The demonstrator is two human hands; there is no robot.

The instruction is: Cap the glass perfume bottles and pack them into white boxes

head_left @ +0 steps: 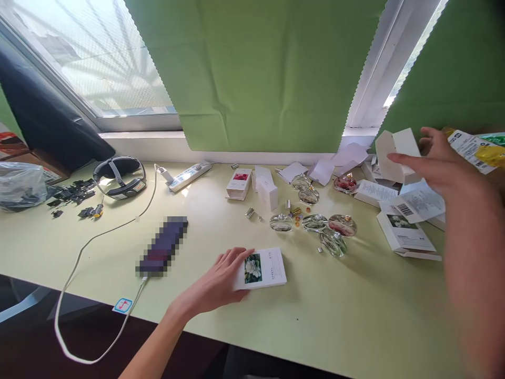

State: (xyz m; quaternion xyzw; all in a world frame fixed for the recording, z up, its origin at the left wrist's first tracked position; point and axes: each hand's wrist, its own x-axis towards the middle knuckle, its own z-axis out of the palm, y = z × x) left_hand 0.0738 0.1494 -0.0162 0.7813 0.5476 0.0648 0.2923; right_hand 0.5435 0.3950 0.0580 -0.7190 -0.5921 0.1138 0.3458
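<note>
Holding a flower box (272,268) and a folded white card (408,143)

The left hand (225,276) is partly closed around the left end of the flower box. This box is white, with a picture of a white flower on it. It is near the front edge of the pale green table (355,316).

The right hand (434,158) is up high on the right side. It is bent, not fully closed, and it has the folded white card. The thumb lies across the front of the card. The other fingers are partly hidden, so I cannot tell how tightly they grip. The card is above a messy pile of white boxes (406,231).

In the middle, round glass bottles (314,223) sit close together. Some look clear and two look pink. Shiny little caps (250,213) lie near them. A box with a red flower (239,181) is farther back. On the left are a long white plug strip (189,177) and a gray headset (120,178).
</note>
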